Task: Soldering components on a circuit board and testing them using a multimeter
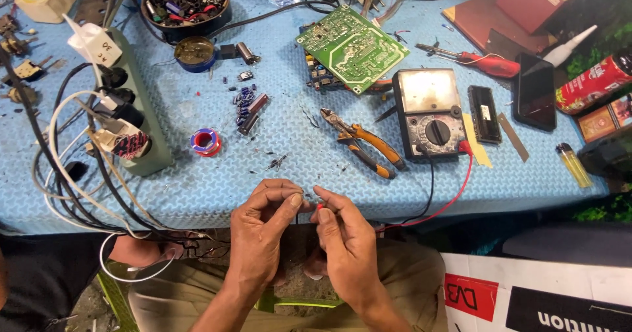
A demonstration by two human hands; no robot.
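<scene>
Tiny and dark, a small component [305, 195] sits pinched between both hands at the near table edge: the left hand [263, 233] closed on it with thumb and forefinger, the right hand [345, 240] closed on a red probe tip [320, 207]. Farther right lie orange-handled cutters [362, 141], an analog multimeter [431, 112], and beyond them a green circuit board [352, 47].

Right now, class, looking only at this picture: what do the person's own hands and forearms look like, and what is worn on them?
Both the left hand and the right hand are bare: no gloves, no rings or watch visible. The forearms show no sleeves down to the picture's lower edge. Fingers are slender, with short nails. No cables or markings are on them.
</scene>
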